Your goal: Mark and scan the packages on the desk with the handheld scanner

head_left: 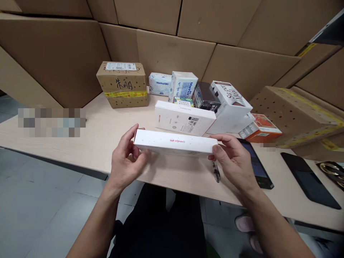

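A long flat white box point(175, 142) with small pink lettering is held edge-on above the near part of the light wooden table point(88, 139). My left hand point(126, 161) grips its left end with fingers and thumb. At the right end, my right hand point(233, 157) pinches the box the same way. Just behind it lies a second flat white box point(184, 117) with a printed label.
A taped brown carton point(122, 83) stands at the back left. Tissue packs point(182, 85), a white carton point(231, 104) and an orange box point(262, 128) cluster behind. A pen point(216, 171), two dark phones point(259, 168) point(309, 181) lie at right. Cardboard boxes point(298, 114) wall the back.
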Available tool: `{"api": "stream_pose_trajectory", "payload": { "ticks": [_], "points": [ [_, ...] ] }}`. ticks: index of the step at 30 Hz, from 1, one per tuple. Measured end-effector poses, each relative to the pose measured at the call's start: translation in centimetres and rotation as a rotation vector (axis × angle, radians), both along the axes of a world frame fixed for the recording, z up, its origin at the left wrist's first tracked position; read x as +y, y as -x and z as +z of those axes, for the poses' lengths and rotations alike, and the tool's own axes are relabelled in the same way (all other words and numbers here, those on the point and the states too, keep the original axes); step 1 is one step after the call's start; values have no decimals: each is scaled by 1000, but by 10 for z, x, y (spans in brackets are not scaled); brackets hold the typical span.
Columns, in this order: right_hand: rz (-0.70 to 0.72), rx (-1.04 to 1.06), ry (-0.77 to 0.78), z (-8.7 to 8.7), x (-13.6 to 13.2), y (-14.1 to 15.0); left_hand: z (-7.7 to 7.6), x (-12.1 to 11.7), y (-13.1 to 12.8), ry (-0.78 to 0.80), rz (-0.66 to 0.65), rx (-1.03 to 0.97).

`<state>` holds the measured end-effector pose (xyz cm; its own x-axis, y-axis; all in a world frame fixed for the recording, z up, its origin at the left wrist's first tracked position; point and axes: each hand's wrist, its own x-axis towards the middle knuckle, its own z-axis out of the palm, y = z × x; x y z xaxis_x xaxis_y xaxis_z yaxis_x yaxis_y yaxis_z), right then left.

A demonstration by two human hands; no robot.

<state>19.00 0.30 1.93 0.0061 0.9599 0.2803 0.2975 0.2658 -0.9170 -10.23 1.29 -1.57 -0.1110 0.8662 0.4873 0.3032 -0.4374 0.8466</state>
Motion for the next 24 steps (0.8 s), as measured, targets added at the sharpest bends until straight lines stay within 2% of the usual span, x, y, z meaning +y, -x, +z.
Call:
{"api": "stream_pose_trajectory", "payload": {
  "ticks": [4, 9, 14, 16, 20, 24],
  "points": [
    [-6, -107, 4, -1, -1, -2, 1, -1, -2, -90, -31, -17],
    [63, -251, -114, -2, 2, -6, 2, -3, 3, -143, -87, -141],
    [100, -274, -169, -4, 3, -7, 5, 0, 13, -10, -304, -417],
    [114, -286, -181, -5, 3, -7, 5, 2, 13, 76, -281, -402],
    [145, -317, -209, -5, 3, -6, 5, 3, 9, 220, -235, -218],
    [156, -343, -240, -2, 3, -5, 6, 1, 7, 179, -228, -146]
  ]
}}
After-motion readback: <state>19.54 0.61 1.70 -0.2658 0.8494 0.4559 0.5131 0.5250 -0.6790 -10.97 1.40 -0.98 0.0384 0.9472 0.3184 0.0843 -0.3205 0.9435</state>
